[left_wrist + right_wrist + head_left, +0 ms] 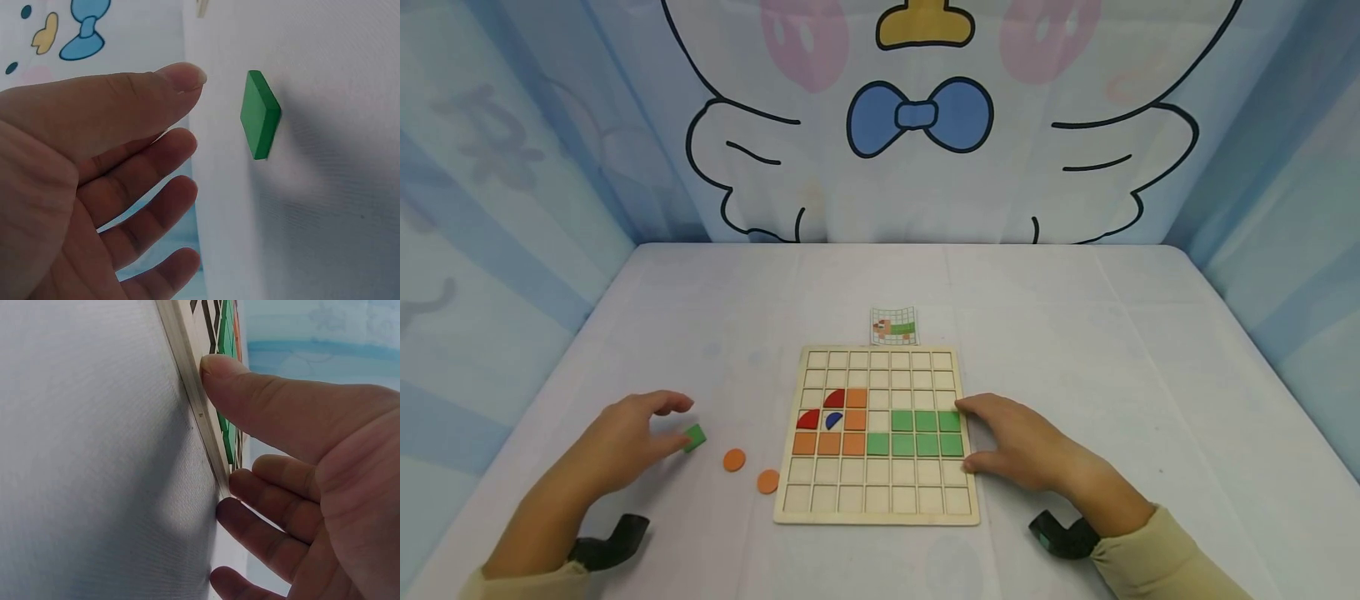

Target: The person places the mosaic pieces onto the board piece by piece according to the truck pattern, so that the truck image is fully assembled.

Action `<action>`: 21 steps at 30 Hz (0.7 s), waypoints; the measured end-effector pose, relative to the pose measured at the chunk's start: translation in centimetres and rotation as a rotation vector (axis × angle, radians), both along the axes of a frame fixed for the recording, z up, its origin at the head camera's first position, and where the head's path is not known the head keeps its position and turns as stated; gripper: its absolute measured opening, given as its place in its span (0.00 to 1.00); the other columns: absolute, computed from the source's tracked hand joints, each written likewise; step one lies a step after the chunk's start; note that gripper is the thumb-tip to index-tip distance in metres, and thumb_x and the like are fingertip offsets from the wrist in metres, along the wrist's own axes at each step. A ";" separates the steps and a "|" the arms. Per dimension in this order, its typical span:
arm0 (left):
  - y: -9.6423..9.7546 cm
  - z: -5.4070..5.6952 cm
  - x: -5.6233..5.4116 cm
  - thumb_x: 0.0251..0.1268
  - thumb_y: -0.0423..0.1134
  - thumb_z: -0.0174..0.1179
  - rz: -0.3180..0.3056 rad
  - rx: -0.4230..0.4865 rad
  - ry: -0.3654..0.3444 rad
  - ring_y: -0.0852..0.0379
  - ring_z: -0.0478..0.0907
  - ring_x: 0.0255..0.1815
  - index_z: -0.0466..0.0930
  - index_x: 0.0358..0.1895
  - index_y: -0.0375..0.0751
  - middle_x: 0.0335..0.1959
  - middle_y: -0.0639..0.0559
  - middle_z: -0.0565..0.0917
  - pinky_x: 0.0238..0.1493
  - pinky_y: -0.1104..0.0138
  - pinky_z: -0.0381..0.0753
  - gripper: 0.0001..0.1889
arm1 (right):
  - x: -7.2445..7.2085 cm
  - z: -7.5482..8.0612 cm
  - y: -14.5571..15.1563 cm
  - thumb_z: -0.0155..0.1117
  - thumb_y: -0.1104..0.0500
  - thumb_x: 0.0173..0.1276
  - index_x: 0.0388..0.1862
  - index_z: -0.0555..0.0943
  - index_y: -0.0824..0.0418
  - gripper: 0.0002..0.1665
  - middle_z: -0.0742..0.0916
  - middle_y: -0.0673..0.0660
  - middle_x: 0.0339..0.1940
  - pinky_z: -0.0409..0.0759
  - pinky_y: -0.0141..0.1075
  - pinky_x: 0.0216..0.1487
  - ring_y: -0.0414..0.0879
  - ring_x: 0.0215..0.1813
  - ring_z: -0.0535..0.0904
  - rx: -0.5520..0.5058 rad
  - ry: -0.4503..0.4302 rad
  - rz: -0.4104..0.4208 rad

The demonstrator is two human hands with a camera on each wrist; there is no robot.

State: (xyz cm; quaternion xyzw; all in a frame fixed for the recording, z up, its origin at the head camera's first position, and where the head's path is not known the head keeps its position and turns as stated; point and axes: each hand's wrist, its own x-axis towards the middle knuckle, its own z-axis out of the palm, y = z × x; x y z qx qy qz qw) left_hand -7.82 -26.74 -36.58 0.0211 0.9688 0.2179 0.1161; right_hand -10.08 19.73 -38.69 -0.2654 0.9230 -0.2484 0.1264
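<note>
A loose green square tile [696,437] [257,115] lies on the cloth. Beside it hovers my left hand [621,446] [119,162], thumb and fingers spread apart; a gap separates the thumb from the tile in the left wrist view. A wooden grid board [876,518] holds green squares [927,445], orange squares [828,443], two red quarter-circles [808,419] and a blue half-circle piece [833,421]. My right hand [1026,442] [300,469] rests at the board's right edge, its thumb touching the rim and its fingers loosely extended.
Two orange discs [734,460] [767,481] lie left of the board, one close to its edge. Behind the board is a small picture card [894,326] with a gridded animal pattern. A printed curtain [917,192] stands along the table's back edge.
</note>
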 end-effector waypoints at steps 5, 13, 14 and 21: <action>-0.3 -0.4 0.0 0.59 0.37 0.72 0.000 -0.003 -0.035 0.32 0.73 0.57 0.78 0.58 0.29 0.55 0.33 0.80 0.54 0.40 0.75 0.26 | 0.0 0.0 0.0 0.75 0.53 0.62 0.69 0.70 0.71 0.42 0.76 0.66 0.67 0.65 0.56 0.68 0.63 0.70 0.69 0.000 -0.001 0.001; -0.4 -1.1 -0.1 0.56 0.37 0.74 0.001 -0.034 -0.054 0.34 0.74 0.56 0.78 0.57 0.29 0.54 0.34 0.81 0.56 0.40 0.74 0.27 | 0.0 0.0 -0.1 0.75 0.53 0.62 0.69 0.70 0.71 0.42 0.77 0.65 0.66 0.65 0.56 0.68 0.63 0.70 0.69 0.003 0.001 -0.002; -0.4 -1.1 -0.2 0.55 0.36 0.74 -0.003 -0.037 -0.053 0.34 0.74 0.55 0.78 0.57 0.29 0.53 0.35 0.81 0.55 0.40 0.74 0.27 | 0.0 0.0 -0.1 0.75 0.53 0.62 0.69 0.70 0.71 0.42 0.77 0.65 0.66 0.65 0.56 0.68 0.63 0.70 0.69 0.005 0.002 -0.001; -0.4 -1.3 -0.5 0.55 0.36 0.74 -0.015 -0.041 -0.063 0.35 0.75 0.54 0.79 0.54 0.30 0.50 0.38 0.82 0.55 0.41 0.74 0.24 | 0.0 0.0 0.0 0.75 0.53 0.62 0.69 0.70 0.71 0.42 0.77 0.65 0.66 0.65 0.56 0.68 0.63 0.70 0.69 0.005 0.011 0.003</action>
